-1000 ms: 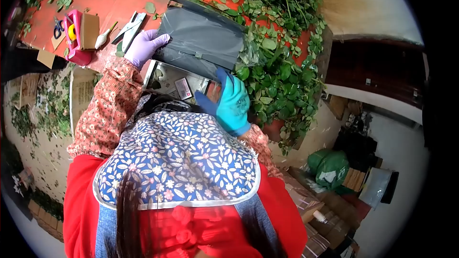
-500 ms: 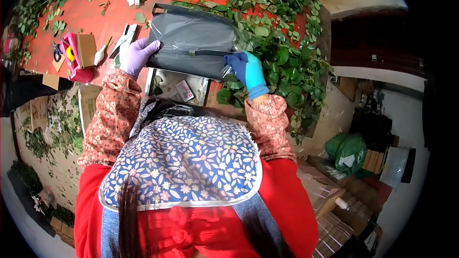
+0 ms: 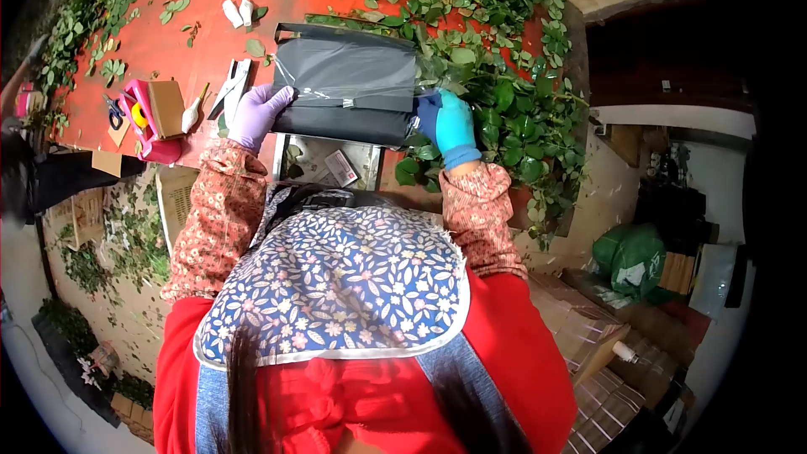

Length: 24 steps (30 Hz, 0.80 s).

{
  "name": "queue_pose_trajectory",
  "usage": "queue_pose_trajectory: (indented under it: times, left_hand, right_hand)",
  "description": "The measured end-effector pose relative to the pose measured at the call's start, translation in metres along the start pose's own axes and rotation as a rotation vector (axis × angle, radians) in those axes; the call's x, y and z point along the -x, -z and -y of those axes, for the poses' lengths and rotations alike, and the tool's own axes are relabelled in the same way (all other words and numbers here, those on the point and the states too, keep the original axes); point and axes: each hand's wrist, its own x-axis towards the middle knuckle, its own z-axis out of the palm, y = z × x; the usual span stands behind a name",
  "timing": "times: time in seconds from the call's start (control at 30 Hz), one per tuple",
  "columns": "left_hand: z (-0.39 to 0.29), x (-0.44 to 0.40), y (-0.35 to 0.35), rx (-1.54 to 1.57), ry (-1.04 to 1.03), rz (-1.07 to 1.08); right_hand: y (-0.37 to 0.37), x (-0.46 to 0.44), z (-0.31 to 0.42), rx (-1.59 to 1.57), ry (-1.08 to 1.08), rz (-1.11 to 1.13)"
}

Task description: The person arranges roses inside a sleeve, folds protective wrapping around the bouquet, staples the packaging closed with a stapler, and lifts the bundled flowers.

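Dark-grey wrapped bundle (image 3: 346, 76): left hand (image 3: 255, 118) grasps the left end, thumb on top; right hand (image 3: 450, 124) grasps the right end, fingers curled, beside leafy stems (image 3: 514, 113).

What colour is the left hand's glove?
The left glove is pale purple, best seen in the head view.

A leaf-strewn floor (image 3: 118, 311) borders the red table (image 3: 206, 46).

Both forearms (image 3: 223, 223) reach forward, the left hand (image 3: 255, 120) thumb uppermost, the right hand (image 3: 451, 125) curled inward.
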Motion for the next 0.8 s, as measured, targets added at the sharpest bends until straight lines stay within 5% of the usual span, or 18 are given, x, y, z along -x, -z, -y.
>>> queue_pose_trajectory:
  times: [0.1, 0.2, 0.27, 0.3, 0.37, 0.43, 0.47, 0.53, 0.57, 0.6, 0.8]
  left_hand:
    - [-0.007, 0.004, -0.003, -0.101, -0.041, -0.013]
    - [0.001, 0.000, 0.002, -0.099, -0.061, -0.022]
    - [0.005, -0.003, 0.004, -0.092, -0.093, -0.003]
    - [0.004, -0.004, 0.005, -0.115, -0.116, 0.011]
    - [0.013, -0.011, 0.012, -0.142, -0.090, 0.019]
    - [0.009, -0.007, 0.011, -0.133, -0.069, 0.020]
    - [0.012, -0.008, 0.014, -0.156, -0.062, 0.028]
    - [0.005, -0.009, 0.017, -0.181, -0.047, 0.045]
    - [0.005, -0.009, 0.018, -0.157, -0.032, 0.070]
    - [0.003, -0.008, 0.019, -0.155, -0.016, 0.080]
    - [-0.002, -0.004, 0.021, -0.059, 0.044, 0.204]
  right_hand:
    - [-0.014, -0.012, -0.028, 0.050, -0.039, -0.037]
    - [0.001, -0.024, -0.073, -0.559, -0.367, 0.014]
    - [0.043, -0.018, -0.042, -0.592, -0.490, -0.075]
    - [0.068, -0.006, -0.014, -0.367, -0.499, -0.075]
    - [0.099, 0.016, 0.028, 0.195, -0.275, -0.234]
    - [0.092, 0.027, 0.061, 0.056, 0.283, -0.408]
    - [0.078, 0.029, 0.085, -0.060, 0.306, -0.294]
    - [0.032, 0.017, 0.107, 0.161, 0.676, -0.242]
    - [0.026, 0.019, 0.129, 0.412, 0.598, 0.059]
    - [-0.011, 0.015, 0.117, 0.680, 0.670, 0.024]
    - [-0.057, 0.027, 0.092, 0.292, 0.762, 0.132]
